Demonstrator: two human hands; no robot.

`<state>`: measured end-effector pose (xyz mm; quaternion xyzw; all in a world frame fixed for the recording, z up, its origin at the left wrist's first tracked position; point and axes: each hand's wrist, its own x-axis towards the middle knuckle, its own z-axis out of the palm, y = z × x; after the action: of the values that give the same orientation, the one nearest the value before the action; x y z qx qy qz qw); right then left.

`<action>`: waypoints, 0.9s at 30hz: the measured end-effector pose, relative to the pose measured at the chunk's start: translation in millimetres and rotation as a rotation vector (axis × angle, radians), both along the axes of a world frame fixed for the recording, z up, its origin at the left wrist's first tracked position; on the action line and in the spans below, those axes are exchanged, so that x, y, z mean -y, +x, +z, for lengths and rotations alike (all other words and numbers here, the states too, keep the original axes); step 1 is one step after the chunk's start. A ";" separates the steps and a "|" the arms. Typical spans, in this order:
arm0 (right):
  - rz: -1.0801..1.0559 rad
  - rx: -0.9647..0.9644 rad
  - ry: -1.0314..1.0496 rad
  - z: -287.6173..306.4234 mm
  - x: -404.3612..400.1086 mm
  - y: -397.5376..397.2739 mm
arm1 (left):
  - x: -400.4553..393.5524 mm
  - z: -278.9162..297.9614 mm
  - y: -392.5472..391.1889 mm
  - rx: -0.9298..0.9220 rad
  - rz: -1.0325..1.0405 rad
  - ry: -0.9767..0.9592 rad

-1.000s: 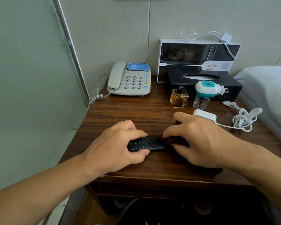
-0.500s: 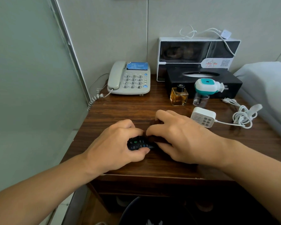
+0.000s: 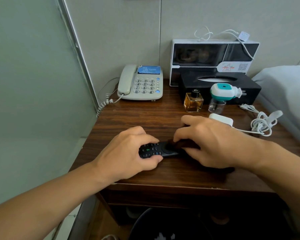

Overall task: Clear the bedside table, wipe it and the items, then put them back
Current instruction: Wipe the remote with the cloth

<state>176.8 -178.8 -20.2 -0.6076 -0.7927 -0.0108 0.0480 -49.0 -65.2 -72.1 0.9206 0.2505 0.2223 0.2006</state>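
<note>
A black remote control (image 3: 156,150) lies on the dark wooden bedside table (image 3: 132,116), near its front edge. My left hand (image 3: 126,153) grips the remote's left end, thumb and fingers curled round it. My right hand (image 3: 210,141) holds a dark brown cloth (image 3: 178,144) and presses it onto the remote's right half, which the cloth and hand hide.
At the back stand a beige telephone (image 3: 140,83), a black tissue box (image 3: 220,87) and a white box (image 3: 215,54). A perfume bottle (image 3: 193,101), a teal plug-in device (image 3: 222,94), a white charger (image 3: 221,119) and coiled cable (image 3: 261,123) sit right. A bin (image 3: 163,226) is below.
My right hand with the cloth slid left along the remote, then back to the right, uncovering more of the buttons. My left hand has kept its hold.
</note>
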 end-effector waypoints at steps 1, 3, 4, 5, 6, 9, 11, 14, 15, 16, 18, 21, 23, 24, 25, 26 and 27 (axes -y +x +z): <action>-0.028 0.049 -0.013 0.0 5.4 9.6 | 0.3 -0.4 -0.2 0.000 -0.004 -0.001; -0.104 0.061 -0.011 1.7 15.0 21.4 | 0.2 -0.7 -0.1 0.001 -0.004 -0.001; -0.126 0.017 0.025 2.1 16.6 23.6 | 0.1 -0.7 0.0 -0.001 -0.001 0.001; -0.133 -0.048 0.065 2.1 16.3 22.3 | 0.1 -0.7 0.4 -0.002 -0.001 0.001; -0.124 -0.102 0.095 2.0 14.4 17.1 | 0.5 -0.7 0.6 -0.003 -0.003 0.000; -0.035 -0.129 0.123 -7.6 1.3 -7.0 | 0.7 -0.9 1.6 -0.001 -0.008 0.007; -0.003 -0.110 0.101 -14.8 -2.8 -17.5 | -0.1 -1.5 1.7 0.003 -0.002 0.012; 0.020 -0.075 0.030 -9.0 7.0 -9.0 | -2.1 -2.6 1.4 0.009 0.001 0.009; 0.021 -0.058 -0.001 -5.5 12.0 -4.1 | -1.9 -2.7 1.3 0.006 -0.003 0.010; 0.012 -0.046 -0.018 -3.1 15.8 0.6 | -1.1 -2.6 1.4 0.005 -0.006 0.014; -0.018 -0.056 0.027 -1.3 14.4 3.9 | 1.0 -1.9 2.3 0.003 -0.005 0.024; -0.009 -0.095 0.096 -7.0 -2.4 -8.6 | 3.4 -2.1 4.3 -0.012 -0.007 0.037; 0.031 -0.088 0.090 -11.1 -7.7 -15.2 | 3.6 -2.0 4.3 -0.015 -0.001 0.027; 0.039 -0.089 0.082 -10.8 -5.9 -14.0 | 3.3 -2.2 4.1 -0.013 0.002 0.025; 0.037 -0.093 0.066 -8.8 -1.4 -10.1 | 2.9 -2.4 3.8 -0.011 0.005 0.027; 0.031 -0.085 0.044 -6.1 4.8 -4.8 | 2.6 -2.2 3.6 -0.009 0.007 0.032; 0.022 -0.059 0.025 -4.8 11.9 1.5 | 2.9 -1.6 3.5 -0.009 0.007 0.039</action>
<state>178.3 -190.7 -25.0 -0.5984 -0.7973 -0.0022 0.0790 -45.5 -68.2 -73.7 0.9244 0.2504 0.2237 0.1807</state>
